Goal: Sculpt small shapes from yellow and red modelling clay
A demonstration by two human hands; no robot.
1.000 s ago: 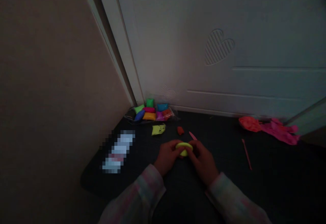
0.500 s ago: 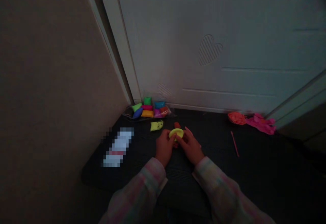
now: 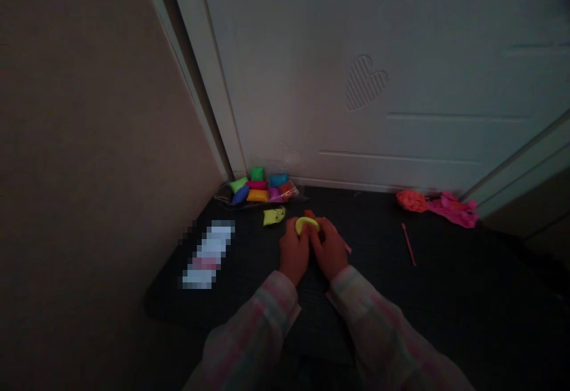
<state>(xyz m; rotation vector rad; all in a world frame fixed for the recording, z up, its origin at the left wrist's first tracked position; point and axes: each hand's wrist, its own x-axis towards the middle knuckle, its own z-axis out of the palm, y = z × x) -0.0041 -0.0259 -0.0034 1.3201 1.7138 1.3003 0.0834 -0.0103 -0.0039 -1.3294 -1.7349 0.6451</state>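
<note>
Gripping 1 yellow clay lump [image 3: 307, 224]: left hand [image 3: 294, 253], right hand [image 3: 330, 250]; 1 pink stick [image 3: 408, 244] apart.

Home room: white cabinet door [image 3: 401, 82] (heart cutout [image 3: 364, 81]), dark table [image 3: 445, 296], clay packets [image 3: 260, 189].

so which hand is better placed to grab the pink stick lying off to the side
Right, most likely. The pink stick lies on the dark mat on the right hand's side, while the left hand would have to cross over. Both hands currently grip the yellow clay, so one must let go first.
</note>
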